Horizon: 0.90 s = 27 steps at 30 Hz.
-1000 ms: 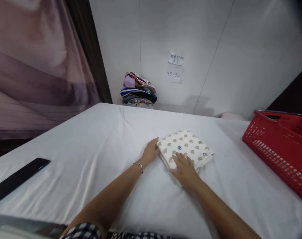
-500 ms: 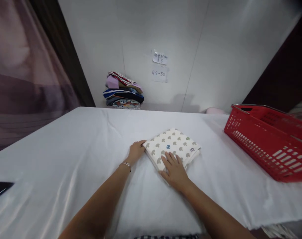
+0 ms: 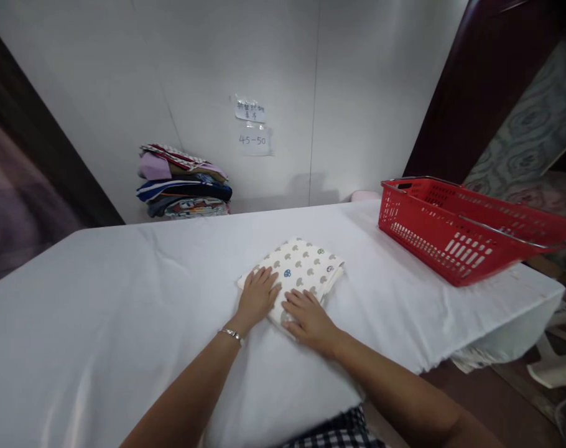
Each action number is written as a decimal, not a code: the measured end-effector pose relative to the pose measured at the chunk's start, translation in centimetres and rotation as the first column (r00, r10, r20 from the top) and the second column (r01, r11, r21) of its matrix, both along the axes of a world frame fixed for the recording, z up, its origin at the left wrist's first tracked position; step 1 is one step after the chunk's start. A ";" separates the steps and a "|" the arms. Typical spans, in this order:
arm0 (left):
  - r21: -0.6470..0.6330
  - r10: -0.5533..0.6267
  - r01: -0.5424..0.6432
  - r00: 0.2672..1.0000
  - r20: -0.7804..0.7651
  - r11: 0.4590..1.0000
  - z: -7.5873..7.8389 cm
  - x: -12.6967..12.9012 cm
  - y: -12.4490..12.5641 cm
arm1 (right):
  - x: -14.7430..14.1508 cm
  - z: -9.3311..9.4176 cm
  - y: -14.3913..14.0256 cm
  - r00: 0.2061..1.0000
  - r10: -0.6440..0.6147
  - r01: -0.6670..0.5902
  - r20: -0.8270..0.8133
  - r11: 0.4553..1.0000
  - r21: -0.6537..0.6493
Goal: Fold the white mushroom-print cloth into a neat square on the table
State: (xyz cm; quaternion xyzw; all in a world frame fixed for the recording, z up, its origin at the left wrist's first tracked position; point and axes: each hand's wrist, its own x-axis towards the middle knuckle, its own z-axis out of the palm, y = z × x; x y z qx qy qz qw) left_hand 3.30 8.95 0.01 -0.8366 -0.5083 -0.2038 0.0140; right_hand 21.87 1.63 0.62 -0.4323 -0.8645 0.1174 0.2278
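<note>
A folded cream cloth printed with small grey and blue shapes lies on the white-covered table. My left hand rests flat on its near left corner, fingers spread, a thin bracelet on the wrist. Beside it, my right hand lies palm down on the cloth's near edge, fingers pointing away from me. Neither hand grips the cloth; both press on top of it.
A red plastic basket with metal handles stands on the table's right end. A stack of folded clothes sits at the back left against the wall, under two paper notes. The table's right edge drops off near the basket.
My left hand slid from the cloth's left edge onto its top. The right hand stayed on the near edge. My view turned right, so the black object at the left is gone from sight.
</note>
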 end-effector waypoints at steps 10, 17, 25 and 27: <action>-0.149 -0.099 0.119 0.986 0.131 0.982 3.5 4.7 -3.1 | 12.9 -0.8 8.3 0.433 -0.715 0.581 -0.549 0.687 -0.437; -0.185 -0.085 0.101 0.992 0.094 0.978 3.0 8.8 -5.0 | 13.4 -1.9 10.9 0.449 -0.778 0.574 -0.439 0.628 -0.525; -0.184 -0.062 0.061 0.998 0.000 0.981 3.6 10.8 -3.6 | 13.0 -3.3 12.4 0.458 -0.774 0.609 -0.438 0.632 -0.480; -0.195 -0.056 0.052 0.998 -0.014 0.979 3.6 11.6 -2.9 | 13.0 -3.5 12.4 0.459 -0.767 0.609 -0.449 0.640 -0.470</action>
